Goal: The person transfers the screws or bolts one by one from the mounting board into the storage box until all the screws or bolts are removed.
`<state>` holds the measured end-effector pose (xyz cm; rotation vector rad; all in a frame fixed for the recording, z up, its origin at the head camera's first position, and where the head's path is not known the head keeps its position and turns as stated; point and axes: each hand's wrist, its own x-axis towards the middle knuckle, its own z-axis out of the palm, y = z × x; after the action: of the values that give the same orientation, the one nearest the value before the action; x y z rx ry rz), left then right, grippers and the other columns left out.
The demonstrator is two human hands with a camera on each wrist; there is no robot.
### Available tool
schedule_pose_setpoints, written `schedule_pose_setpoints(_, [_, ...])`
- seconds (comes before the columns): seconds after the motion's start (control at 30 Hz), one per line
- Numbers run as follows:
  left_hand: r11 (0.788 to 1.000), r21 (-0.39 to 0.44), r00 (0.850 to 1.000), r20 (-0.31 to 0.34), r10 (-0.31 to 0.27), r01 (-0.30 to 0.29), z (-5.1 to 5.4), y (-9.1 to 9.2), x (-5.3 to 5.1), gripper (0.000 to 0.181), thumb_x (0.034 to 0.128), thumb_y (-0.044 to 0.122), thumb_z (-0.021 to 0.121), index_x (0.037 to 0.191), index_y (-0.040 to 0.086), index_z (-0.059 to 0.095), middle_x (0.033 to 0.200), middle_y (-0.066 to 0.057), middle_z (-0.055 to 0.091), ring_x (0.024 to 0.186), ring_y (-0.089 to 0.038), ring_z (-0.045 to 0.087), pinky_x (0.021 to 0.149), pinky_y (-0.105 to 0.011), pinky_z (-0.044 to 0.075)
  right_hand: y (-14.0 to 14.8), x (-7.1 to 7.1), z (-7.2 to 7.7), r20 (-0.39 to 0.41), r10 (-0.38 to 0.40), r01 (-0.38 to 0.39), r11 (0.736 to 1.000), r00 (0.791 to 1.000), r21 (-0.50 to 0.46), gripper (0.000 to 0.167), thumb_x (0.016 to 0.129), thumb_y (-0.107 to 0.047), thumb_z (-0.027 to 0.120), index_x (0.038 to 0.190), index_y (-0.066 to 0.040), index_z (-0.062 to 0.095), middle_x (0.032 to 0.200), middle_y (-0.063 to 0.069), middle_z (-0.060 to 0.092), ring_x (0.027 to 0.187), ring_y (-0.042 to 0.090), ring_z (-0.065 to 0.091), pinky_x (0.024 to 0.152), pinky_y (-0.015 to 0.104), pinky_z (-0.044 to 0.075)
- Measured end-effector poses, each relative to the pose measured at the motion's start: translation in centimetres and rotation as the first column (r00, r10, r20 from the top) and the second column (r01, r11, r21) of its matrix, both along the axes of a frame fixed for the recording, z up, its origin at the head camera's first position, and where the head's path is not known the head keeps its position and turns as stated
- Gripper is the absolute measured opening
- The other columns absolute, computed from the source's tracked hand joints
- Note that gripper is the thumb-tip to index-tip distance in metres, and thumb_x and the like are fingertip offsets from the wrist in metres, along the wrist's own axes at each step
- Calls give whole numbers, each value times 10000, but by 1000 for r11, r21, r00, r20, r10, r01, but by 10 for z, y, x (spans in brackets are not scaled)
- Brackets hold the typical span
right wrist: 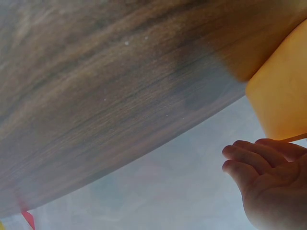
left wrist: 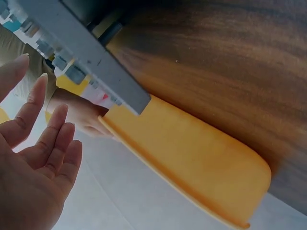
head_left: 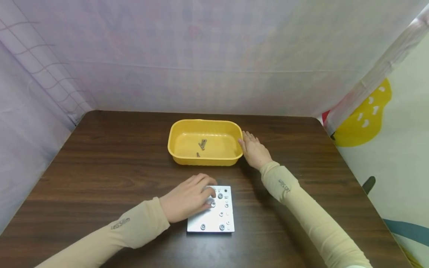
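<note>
A silvery metal plate (head_left: 211, 219) with several bolts (head_left: 221, 226) on its top lies on the table before me. Over its upper left part is my left hand (head_left: 187, 197), its fingers loosely bent. Nothing is held in that hand (left wrist: 33, 167) in the left wrist view, where the plate's edge (left wrist: 103, 62) stands beside it. Behind the plate, a yellow plastic basin (head_left: 204, 161) has several small screws (head_left: 202, 144) on its floor. My right hand (head_left: 255, 152) is at the basin's right end, fingers extended along the rim; the right wrist view shows this hand (right wrist: 273, 177) beside the basin wall (right wrist: 283, 86).
The dark wood-grain table (head_left: 110, 167) extends around the plate and basin. Pale curtains (head_left: 214, 56) hang behind its back edge and along both sides. A yellow printed shape (head_left: 365, 119) shows on the right-hand cloth.
</note>
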<state>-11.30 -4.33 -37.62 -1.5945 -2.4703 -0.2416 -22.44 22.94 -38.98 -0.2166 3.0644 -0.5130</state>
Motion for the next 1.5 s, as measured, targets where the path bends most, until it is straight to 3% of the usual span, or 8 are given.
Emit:
schedule_pose_setpoints(0.27, [1000, -27, 999, 34, -5, 6, -8, 2, -1, 223, 953, 313, 649, 1075, 129, 681, 1297, -86, 579, 1242, -240, 510, 1086, -378, 456, -1, 2, -1, 0, 2, -2, 1000, 1000, -8, 579, 1092, -341, 274, 1523, 46, 266, 1572, 250, 292, 1463, 403, 277, 1224, 499, 210])
schedule_pose_setpoints(0.73, [997, -74, 1000, 29, 7, -5, -9, 6, 0, 212, 970, 318, 625, 1046, 132, 690, 1310, -82, 577, 1252, -234, 502, 1102, -364, 440, -1, 2, -3, 8, -1, 1, 1000, 1000, -10, 575, 1091, -331, 293, 1520, 52, 267, 1572, 249, 291, 1464, 399, 279, 1227, 494, 204])
schedule_pose_setpoints(1.17, [994, -108, 1000, -20, 2, -5, -9, 9, 1, 205, 984, 302, 586, 1024, 119, 669, 1301, -88, 584, 1233, -226, 516, 1104, -363, 440, 0, 2, -2, 4, -1, 1, 1000, 1000, -5, 580, 1091, -336, 282, 1521, 53, 262, 1572, 247, 290, 1463, 398, 280, 1224, 496, 211])
schedule_pose_setpoints(1.5, [997, -79, 997, -76, -23, 17, -2, 10, -2, 205, 981, 306, 586, 1020, 117, 655, 1281, -96, 594, 1219, -237, 527, 1095, -364, 445, 0, 1, 2, 9, 6, -6, 1000, 1000, -9, 578, 1093, -327, 283, 1527, 51, 243, 1572, 254, 287, 1464, 404, 273, 1228, 495, 197])
